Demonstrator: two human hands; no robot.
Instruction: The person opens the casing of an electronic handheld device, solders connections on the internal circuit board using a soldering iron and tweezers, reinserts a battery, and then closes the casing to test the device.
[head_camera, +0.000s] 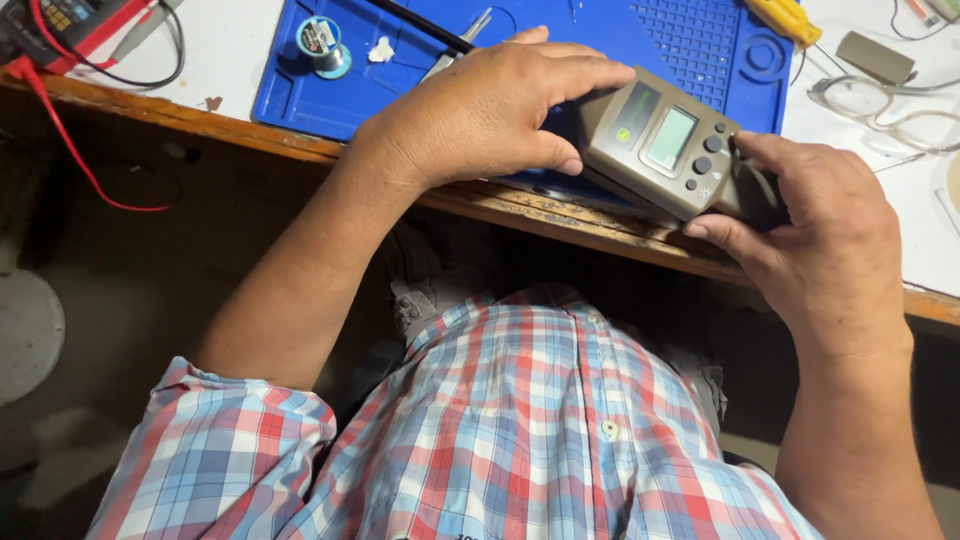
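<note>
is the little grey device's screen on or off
Apparently off: the grey device's screen looks blank pale grey-green, with no digits or glow.

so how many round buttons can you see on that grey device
5 round dark buttons right of the small screen on the grey device; the right hand may hide more.

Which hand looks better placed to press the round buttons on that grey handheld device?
Probably the right hand: its thumb already lies beside the buttons on the device. The left hand grips the far end, steadying it.
</note>
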